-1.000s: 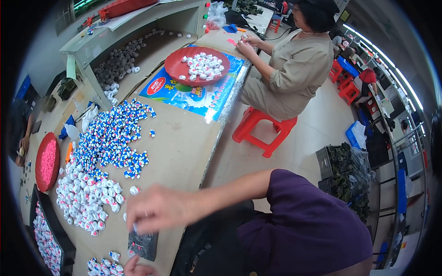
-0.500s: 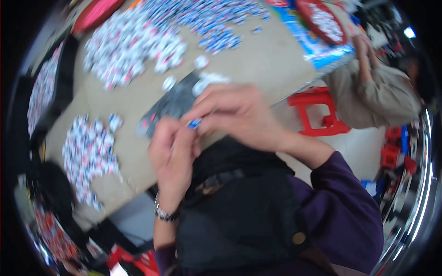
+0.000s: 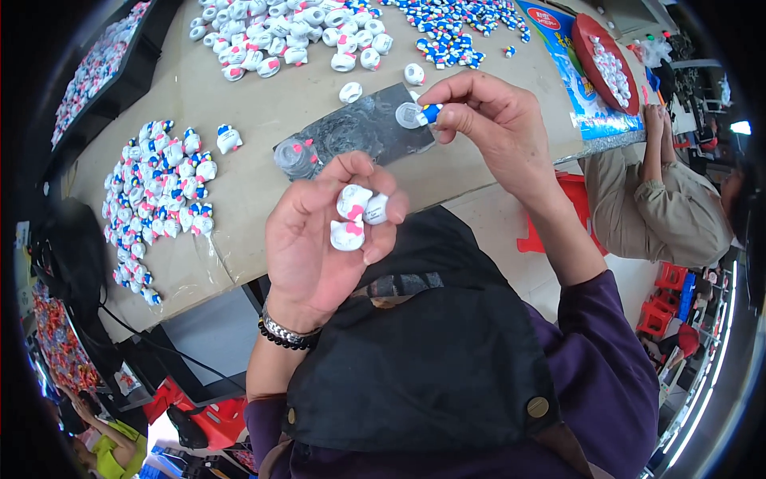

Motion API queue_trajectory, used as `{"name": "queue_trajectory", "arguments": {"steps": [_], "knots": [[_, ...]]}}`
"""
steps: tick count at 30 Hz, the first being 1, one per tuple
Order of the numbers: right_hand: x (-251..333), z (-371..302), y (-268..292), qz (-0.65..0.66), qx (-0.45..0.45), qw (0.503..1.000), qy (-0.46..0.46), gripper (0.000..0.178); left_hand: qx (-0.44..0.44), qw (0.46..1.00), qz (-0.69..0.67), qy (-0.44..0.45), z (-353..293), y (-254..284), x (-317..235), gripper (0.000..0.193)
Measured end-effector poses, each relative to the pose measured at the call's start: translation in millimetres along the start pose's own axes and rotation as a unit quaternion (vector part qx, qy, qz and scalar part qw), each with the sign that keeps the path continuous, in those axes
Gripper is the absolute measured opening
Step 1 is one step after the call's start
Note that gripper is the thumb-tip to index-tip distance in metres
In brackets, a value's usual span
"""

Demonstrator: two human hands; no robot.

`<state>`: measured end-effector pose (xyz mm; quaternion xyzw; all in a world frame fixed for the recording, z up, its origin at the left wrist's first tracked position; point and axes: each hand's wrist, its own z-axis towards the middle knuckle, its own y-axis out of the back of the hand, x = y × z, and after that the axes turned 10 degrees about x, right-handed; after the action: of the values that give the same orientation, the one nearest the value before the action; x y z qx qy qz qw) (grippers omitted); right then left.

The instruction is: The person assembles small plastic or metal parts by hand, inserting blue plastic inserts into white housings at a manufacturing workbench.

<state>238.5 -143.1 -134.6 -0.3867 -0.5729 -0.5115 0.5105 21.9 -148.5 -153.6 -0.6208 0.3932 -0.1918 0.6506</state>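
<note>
Three white toy cat heads (image 3: 349, 206) with pink bows rest in my left hand (image 3: 307, 227), palm up, its fingers curled around them. Between thumb and forefinger, my right hand (image 3: 499, 132) pinches a small blue-and-white toy body (image 3: 429, 113). That piece is over a round pale disc (image 3: 408, 114) at the right end of a dark grey slab (image 3: 343, 128); whether they touch, I cannot tell. Small pink bits (image 3: 303, 147) lie at the slab's left end. Two loose white heads, one of them a hollow head (image 3: 350, 92), sit just beyond the slab.
Joined figures (image 3: 163, 180) spread over the table's left side. At the far side lie heaps of white heads (image 3: 279, 32) and blue bodies (image 3: 459, 28). A red tray (image 3: 586, 60) of white pieces stands far right, near a seated person (image 3: 654, 199) and a red stool (image 3: 570, 209).
My hands, together before, have parted. The left has turned palm up, showing the heads; the right has moved up and right to the slab's disc with the toy body. The view has shifted.
</note>
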Motion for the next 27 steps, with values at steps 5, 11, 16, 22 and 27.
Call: {"name": "queue_trajectory", "arguments": {"steps": [5, 11, 16, 22, 27], "knots": [[2.3, 0.3, 5.6, 0.056, 0.022, 0.997, -0.055, 0.013, -0.020, 0.997, 0.079, -0.006, -3.5, 2.8, 1.3, 0.018], [-8.3, -7.7, 10.2, 0.173, 0.003, 0.981, -0.090, 0.013, 0.027, 0.998, 0.050, 0.018, 0.8, 11.0, 6.6, 0.034], [-9.1, -13.2, 13.0, 0.236, 0.015, 0.965, -0.109, 0.018, 0.007, 1.000, -0.004, 0.024, 1.0, 9.8, 9.5, 0.051], [-13.8, -10.7, 15.3, 0.084, -0.003, 0.996, -0.038, 0.017, 0.013, 0.998, -0.039, 0.049, 2.8, 6.0, 6.9, 0.048], [-15.5, 4.4, 18.4, -0.132, -0.024, 0.988, 0.082, 0.014, 0.017, 0.998, 0.055, 0.024, -6.2, 17.1, 11.2, 0.037]]}}
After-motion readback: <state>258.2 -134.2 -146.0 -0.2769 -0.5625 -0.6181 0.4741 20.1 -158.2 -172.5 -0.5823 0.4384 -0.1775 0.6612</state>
